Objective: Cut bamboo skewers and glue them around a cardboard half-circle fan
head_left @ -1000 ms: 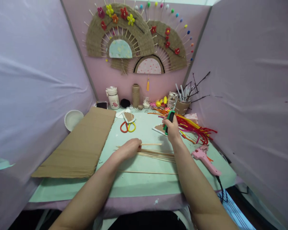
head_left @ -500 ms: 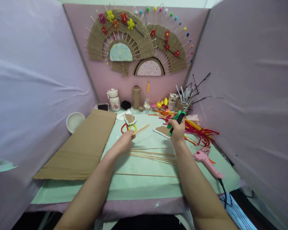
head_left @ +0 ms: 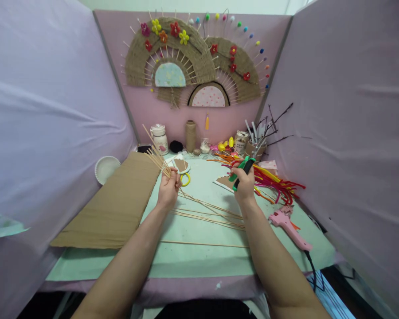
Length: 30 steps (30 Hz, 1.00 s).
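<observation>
My left hand (head_left: 169, 190) is closed around a bundle of thin wooden sticks (head_left: 157, 158), whose upper ends fan out to the left. Below that hand, more long sticks (head_left: 209, 215) lie across the green table cover, running towards my right forearm. My right hand (head_left: 245, 188) grips green and black pliers (head_left: 243, 173), with the metal jaws pointing away and to the right. Scissors with a yellow handle loop (head_left: 185, 179) lie just beyond my left hand, which partly hides them. A cut cardboard piece with a white edge (head_left: 223, 181) rests left of my right hand.
A large cardboard sheet (head_left: 109, 208) covers the left side, beside a white dish (head_left: 107, 169). Fuzzy coloured pipe cleaners (head_left: 279, 180) and a pink glue gun (head_left: 291, 230) lie on the right. Twine (head_left: 190, 136) and a white jar (head_left: 159, 139) stand at the back.
My left hand has moved slightly left and turned, so the sticks in it now point up and left instead of right. My right hand still holds the pliers in nearly the same place.
</observation>
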Each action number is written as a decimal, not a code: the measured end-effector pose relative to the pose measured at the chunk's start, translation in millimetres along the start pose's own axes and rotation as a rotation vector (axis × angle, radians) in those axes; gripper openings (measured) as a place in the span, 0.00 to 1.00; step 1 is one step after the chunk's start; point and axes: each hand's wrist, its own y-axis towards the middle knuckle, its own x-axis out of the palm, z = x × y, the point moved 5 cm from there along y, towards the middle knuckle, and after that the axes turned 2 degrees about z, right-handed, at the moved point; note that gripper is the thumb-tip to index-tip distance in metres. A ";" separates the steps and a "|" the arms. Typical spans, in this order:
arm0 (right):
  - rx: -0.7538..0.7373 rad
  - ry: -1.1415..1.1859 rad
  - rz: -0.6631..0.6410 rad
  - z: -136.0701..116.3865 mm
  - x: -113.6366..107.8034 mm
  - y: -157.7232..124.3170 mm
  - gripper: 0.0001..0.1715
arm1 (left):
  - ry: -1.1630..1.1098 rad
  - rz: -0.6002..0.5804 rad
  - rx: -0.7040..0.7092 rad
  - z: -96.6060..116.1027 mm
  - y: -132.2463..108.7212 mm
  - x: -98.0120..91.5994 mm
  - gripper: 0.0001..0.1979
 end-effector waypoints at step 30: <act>0.080 -0.049 -0.172 3.1 9.3 -9.5 0.21 | 0.432 -0.332 -0.339 -72.2 -34.3 6.7 0.16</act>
